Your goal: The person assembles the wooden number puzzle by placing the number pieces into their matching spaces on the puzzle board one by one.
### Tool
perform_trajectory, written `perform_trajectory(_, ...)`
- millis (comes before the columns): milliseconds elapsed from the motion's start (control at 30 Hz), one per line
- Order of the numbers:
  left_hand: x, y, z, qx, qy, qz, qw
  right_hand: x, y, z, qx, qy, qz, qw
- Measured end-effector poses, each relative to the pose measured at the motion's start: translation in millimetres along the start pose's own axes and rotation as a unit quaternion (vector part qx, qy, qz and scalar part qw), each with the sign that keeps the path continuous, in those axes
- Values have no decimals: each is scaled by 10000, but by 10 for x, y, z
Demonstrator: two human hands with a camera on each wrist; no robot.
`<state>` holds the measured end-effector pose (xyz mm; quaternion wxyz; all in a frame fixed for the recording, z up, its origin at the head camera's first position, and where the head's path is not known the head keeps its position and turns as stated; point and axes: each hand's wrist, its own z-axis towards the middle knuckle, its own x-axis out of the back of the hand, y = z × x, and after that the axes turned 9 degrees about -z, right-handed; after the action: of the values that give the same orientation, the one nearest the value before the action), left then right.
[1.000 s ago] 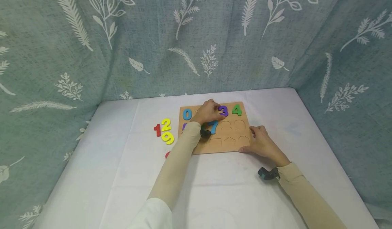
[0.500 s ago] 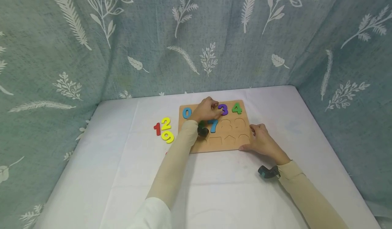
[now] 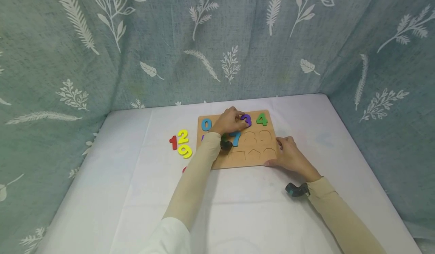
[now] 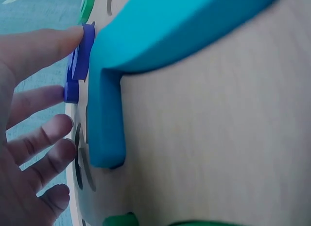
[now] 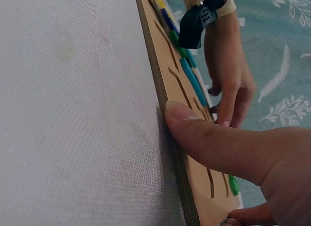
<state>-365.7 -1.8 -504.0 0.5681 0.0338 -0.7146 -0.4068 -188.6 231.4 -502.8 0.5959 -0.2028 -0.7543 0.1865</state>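
Note:
My left hand [image 3: 229,121] reaches over the wooden number board [image 3: 244,160] and pinches the purple number 3 [image 3: 246,120] in the top row. In the left wrist view the thumb lies against one side of the 3 [image 4: 85,51] and the index finger touches its other side. The blue 7 [image 4: 107,119] fills the near part of that view. My right hand [image 3: 290,156] grips the board's right edge, with its thumb [image 5: 194,129] on the near corner. Green 4 [image 3: 262,119] and blue 0 [image 3: 206,124] sit in the top row.
Left of the board lie a red 1 [image 3: 173,142], a yellow 2 [image 3: 183,136] and a yellow 9 [image 3: 185,151] on the white cloth [image 3: 136,193]. A red piece [image 3: 184,169] is partly hidden by the left sleeve. A leaf-patterned curtain [image 3: 204,39] stands behind.
The left hand's thumb and fingertips have shifted slightly at the purple 3, which stays in nearly the same spot. My right hand keeps its hold on the board.

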Motion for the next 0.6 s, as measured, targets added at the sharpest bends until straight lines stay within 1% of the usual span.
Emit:
perform_trajectory(200, -6, -32, -2, -62, -45, 106, 9999, 0, 1, -8, 33, -8, -24, 10000)
perform_trajectory(600, -18, -29, 3, -123, -84, 230, 9996, 1, -1, -8, 30, -18, 50, 10000)
